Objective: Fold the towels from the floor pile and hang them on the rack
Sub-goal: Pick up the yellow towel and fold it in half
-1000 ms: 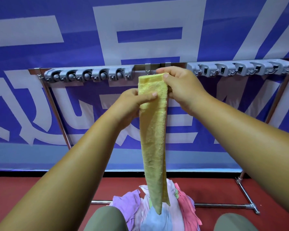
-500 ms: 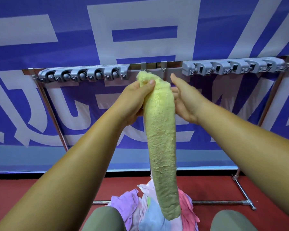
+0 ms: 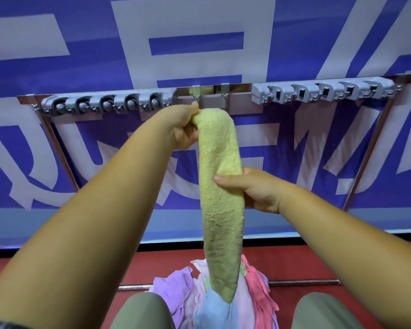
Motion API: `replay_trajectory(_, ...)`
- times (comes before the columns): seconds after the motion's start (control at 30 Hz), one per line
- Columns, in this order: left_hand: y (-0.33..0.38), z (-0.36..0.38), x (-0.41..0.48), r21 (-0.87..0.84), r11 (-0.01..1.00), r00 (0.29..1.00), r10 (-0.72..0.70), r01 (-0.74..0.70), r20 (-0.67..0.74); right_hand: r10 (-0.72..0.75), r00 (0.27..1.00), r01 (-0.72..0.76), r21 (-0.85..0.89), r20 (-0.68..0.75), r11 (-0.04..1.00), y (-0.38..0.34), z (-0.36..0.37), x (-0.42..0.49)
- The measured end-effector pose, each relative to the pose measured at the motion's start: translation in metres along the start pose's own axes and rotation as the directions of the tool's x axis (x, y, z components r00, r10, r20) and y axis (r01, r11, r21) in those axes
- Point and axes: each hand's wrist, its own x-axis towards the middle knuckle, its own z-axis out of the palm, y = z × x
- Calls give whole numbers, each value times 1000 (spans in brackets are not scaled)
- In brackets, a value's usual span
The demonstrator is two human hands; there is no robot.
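- The yellow towel [image 3: 220, 222] is folded into a narrow strip and hangs in the air in front of the rack [image 3: 237, 86]. Its long axis runs straight up and down, and its lower tip dangles over the pile [image 3: 176, 290] of towels on the red floor [image 3: 318, 260].
- The left grip [image 3: 183, 131] is clenched on the towel's top end, pinching it from the left side with the thumb up by the fold.
- The right grip [image 3: 259, 189] is wrapped around the strip about halfway down from the right, with the thumb across the near face.
- The relation that matters is that the towel's top end sits just below 2 small metal hooks at the middle of the rail. The left hook [image 3: 196, 95] is almost touching the left thumb, and the right hook [image 3: 224, 92] is just above the towel's right shoulder.
- The left grip is the nearer one to the rail by far. The right grip is well below it and seems only to steady the strip.
- By my reading the fold is done and the hanging is not. The top end likely needs to rise a little and go onto a hook or over the rail while the strip stays vertical.
- The 2 grey clip blocks, the left block [image 3: 105, 105] and the right block [image 3: 323, 91], lie off to either side, well apart from the towel.
- The risk is that the thick rolled top may slip off a small hook.
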Motion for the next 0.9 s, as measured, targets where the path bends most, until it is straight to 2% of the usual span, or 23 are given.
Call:
replay_trajectory(0.1, -20, -6, 5, -39, 999, 997, -20, 23, 81, -47, 998, 50, 72, -48, 996, -11, 4, 0)
replay_trajectory(0.2, -49, -18, 4, 41, 993, 982, -113, 108, 149, -70, 994, 83, 171, -81, 982, -23, 6, 7)
replay_trajectory(0.3, -78, -31, -9, 154, 977, 957, -179, 146, 230, -24, 986, 72, 292, -166, 954, -35, 9, 18)
replay_trajectory(0.4, -106, -43, -16, 188, 973, 935, -188, 135, 301, 53, 967, 50, 390, -249, 919, -48, 8, 25)
replay_trajectory(0.6, -135, -54, -9, 351, 932, 949, -30, -86, 314, 48, 926, 181, 549, -376, 816, -52, -8, 34)
replay_trajectory(0.7, -132, -46, -6, 270, 949, 921, 47, -162, 387, 59, 915, 196, 567, -398, 800, -43, -10, 27)
replay_trajectory(0.9, -120, -15, -6, 97, 982, 919, 118, -165, 376, 131, 956, 38, 556, -261, 830, -18, -10, 11)
